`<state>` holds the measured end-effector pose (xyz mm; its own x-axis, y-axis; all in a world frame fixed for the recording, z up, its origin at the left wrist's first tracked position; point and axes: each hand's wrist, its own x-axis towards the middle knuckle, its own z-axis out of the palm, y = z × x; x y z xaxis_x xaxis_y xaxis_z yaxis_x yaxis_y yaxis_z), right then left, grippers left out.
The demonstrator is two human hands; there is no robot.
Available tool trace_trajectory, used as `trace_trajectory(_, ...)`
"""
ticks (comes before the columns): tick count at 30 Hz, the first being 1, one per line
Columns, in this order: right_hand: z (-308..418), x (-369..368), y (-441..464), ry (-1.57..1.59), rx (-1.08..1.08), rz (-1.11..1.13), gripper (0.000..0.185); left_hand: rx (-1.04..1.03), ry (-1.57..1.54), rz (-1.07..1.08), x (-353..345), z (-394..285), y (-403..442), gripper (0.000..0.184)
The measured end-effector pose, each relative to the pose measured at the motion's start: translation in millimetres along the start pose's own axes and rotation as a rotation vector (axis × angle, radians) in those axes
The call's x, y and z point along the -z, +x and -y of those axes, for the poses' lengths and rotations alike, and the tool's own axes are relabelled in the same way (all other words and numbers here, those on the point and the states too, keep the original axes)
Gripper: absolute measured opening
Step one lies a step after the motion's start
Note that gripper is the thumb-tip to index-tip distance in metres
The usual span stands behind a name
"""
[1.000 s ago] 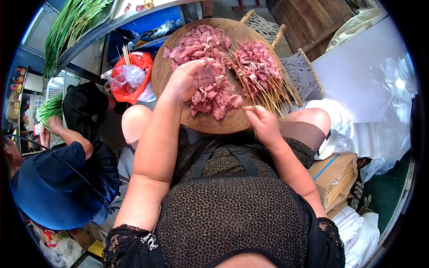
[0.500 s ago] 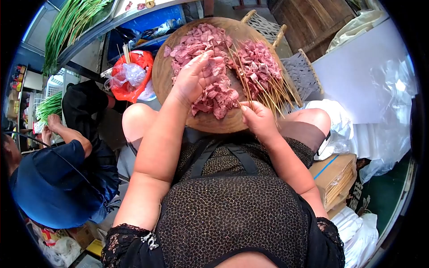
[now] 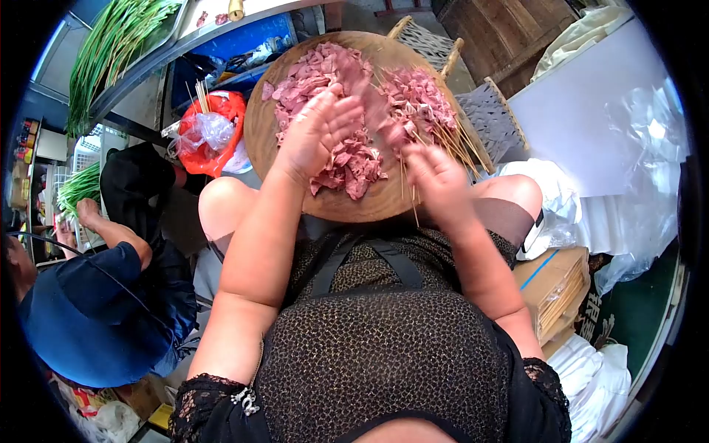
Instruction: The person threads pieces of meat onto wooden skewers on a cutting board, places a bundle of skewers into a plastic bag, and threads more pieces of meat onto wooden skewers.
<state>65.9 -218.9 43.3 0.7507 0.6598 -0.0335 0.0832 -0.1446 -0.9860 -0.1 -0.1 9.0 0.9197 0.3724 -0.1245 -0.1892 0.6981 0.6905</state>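
My left hand (image 3: 319,133) hangs over the loose pile of sliced raw meat (image 3: 353,173), fingers stretched out and a little apart, with nothing seen in it. My right hand (image 3: 442,184) is at the near right edge of the round wooden board (image 3: 354,210), smeared by motion. Thin bamboo skewers (image 3: 402,181) run beside its fingertips, and whether it grips one I cannot tell. Past those fingers, a blurred piece of meat (image 3: 397,134) sits on the skewers. Skewered meat (image 3: 421,92) lies heaped on the board's right side, its sticks pointing toward me.
A red plastic bag (image 3: 216,125) holding sticks stands left of the board. Woven seats (image 3: 491,122) are at its right. On the left, a person in dark blue (image 3: 96,303) handles green stalks (image 3: 80,184). Cardboard (image 3: 554,288) and plastic wrap (image 3: 635,148) lie at right.
My right hand has shifted slightly right and down, and its earlier pinch on a skewer is now blurred. The meat and sticks near it have moved toward me. My left hand stays nearly in place.
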Motion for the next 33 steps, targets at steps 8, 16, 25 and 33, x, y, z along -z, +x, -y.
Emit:
trace_trajectory(8,-26.8,76.3,64.7,-0.543,0.169,-0.107,0.022,-0.160,0.306,-0.324,35.4,-17.3,12.6,0.025)
trace_trajectory(16,-30.8,74.4,56.7,-0.952,0.265,-0.088,0.021,-0.277,1.240,-0.154,45.1,-12.1,-3.8,0.014)
trace_trajectory(25,34.6,51.9,15.9,-1.060,0.524,-0.260,0.020,-0.336,1.669,-0.045,38.4,-7.0,-6.2,0.013)
trace_trajectory(33,18.5,11.7,-14.4,-0.318,0.077,0.034,0.024,0.014,0.432,-0.213,33.0,-11.6,7.8,0.017)
